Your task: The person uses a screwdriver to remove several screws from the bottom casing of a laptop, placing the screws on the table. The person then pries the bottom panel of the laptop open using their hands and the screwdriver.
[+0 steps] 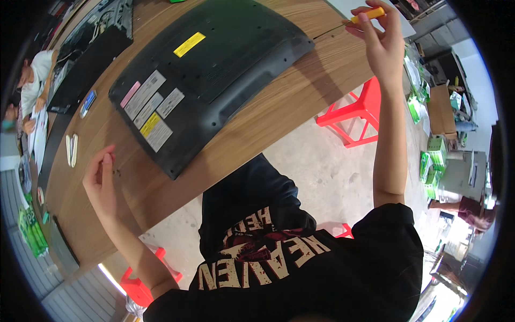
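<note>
A large black monitor or all-in-one computer [252, 59] lies back side up on the wooden table, with several white, pink and yellow labels on its cover. My right hand [383, 40] grips a screwdriver [369, 15] by its yellow-orange handle. The thin dark shaft runs left to near the device's far right corner; whether the tip touches it I cannot tell. To the left of the device, my left hand [102, 180] hovers over the table, fingers loosely curled and the index finger stretched out, nothing visible in it. Tiny dark specks lie beside that hand.
On the table [145, 196], a pale folded tool [71, 150] and a blue item [87, 103] lie left. Another dark panel [88, 75] stands farther back, near a person in white [40, 70]. Red stools [357, 115] stand by the table; boxes [437, 153] line the right.
</note>
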`<state>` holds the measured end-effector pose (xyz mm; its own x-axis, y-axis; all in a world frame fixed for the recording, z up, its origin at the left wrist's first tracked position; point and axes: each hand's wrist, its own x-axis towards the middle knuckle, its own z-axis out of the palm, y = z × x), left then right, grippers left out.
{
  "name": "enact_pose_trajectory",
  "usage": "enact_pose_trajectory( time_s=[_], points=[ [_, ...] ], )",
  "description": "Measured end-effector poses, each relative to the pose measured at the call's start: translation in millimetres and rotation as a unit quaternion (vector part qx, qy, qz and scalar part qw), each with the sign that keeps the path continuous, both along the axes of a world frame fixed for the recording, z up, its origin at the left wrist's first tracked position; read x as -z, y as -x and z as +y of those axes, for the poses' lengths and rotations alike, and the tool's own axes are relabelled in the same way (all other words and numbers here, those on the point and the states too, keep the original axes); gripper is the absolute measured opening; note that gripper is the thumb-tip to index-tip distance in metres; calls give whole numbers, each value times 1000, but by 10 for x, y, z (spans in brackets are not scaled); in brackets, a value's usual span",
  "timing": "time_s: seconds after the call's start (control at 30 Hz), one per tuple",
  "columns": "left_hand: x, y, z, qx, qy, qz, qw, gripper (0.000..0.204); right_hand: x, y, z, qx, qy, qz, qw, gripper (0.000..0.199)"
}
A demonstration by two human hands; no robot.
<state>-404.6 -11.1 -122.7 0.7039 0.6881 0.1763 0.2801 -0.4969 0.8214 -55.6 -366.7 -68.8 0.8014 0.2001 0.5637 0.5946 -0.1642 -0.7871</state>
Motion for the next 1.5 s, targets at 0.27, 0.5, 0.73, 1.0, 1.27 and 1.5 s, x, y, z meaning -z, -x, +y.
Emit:
enact_pose_trajectory(
  time_s=[0.27, 0.5, 0.73, 1.0, 1.27, 1.5],
  points=[
    [-121, -717, -435, 159, -7, 25, 987, 16, 67, -103, -138, -10, 11, 5, 1000, 25],
    [-89, -1119, -557, 228, -3, 15, 974, 17, 161, -196, -121, -35, -13, 26, 999, 25],
    [-75, -1272, -631, 238, -3, 9, 971, 15, 253, -288, -109, -47, -21, 7, 999, 25],
    [-143, -1553, -817, 256, -22, 23, 966, 15, -50, -281, -12, -71, 99, 10, 993, 26],
    [-259, -2449, -1212, 401, 11, -51, 915, 18, -215, -417, 148, -83, 284, -96, 951, 24],
    [-224, -3292, -1713, 396, 73, -200, 893, 26, -242, -508, 169, -151, 267, -161, 938, 27]
  ],
)
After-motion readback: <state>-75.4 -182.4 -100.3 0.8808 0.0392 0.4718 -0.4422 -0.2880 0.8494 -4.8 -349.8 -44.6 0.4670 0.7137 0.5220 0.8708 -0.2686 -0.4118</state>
